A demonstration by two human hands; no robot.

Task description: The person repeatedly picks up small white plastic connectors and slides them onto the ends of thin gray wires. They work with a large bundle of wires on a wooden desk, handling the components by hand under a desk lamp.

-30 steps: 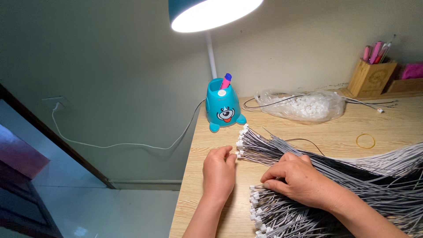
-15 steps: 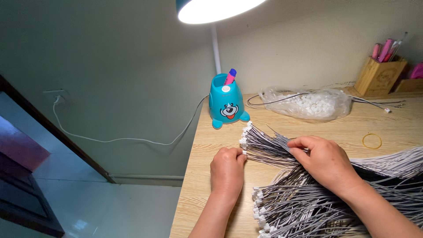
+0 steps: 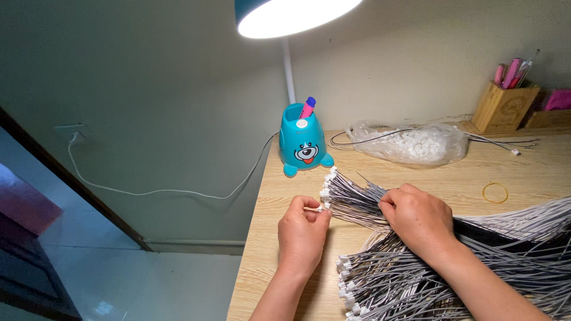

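Two thick bundles of grey wires with small white connectors lie across the wooden desk [image 3: 416, 175]. The upper bundle [image 3: 351, 199] fans out toward the left; the lower bundle [image 3: 392, 279] sits nearer the front edge. My left hand [image 3: 303, 232] is curled at the connector ends of the upper bundle, pinching one white connector between thumb and fingers. My right hand [image 3: 419, 217] rests palm down on the upper bundle, gripping the wires a little behind the connectors.
A teal cartoon-faced lamp base [image 3: 303, 142] holding a pink and blue pen stands at the back, its shade [image 3: 291, 15] lit overhead. A clear bag of white connectors [image 3: 416, 145], a yellow rubber band [image 3: 495, 192] and a wooden pen holder [image 3: 502, 107] sit to the right. The desk's left edge drops to the floor.
My right hand moved up from the lower bundle onto the upper bundle. My left hand stayed at the connector ends and closed on one connector.
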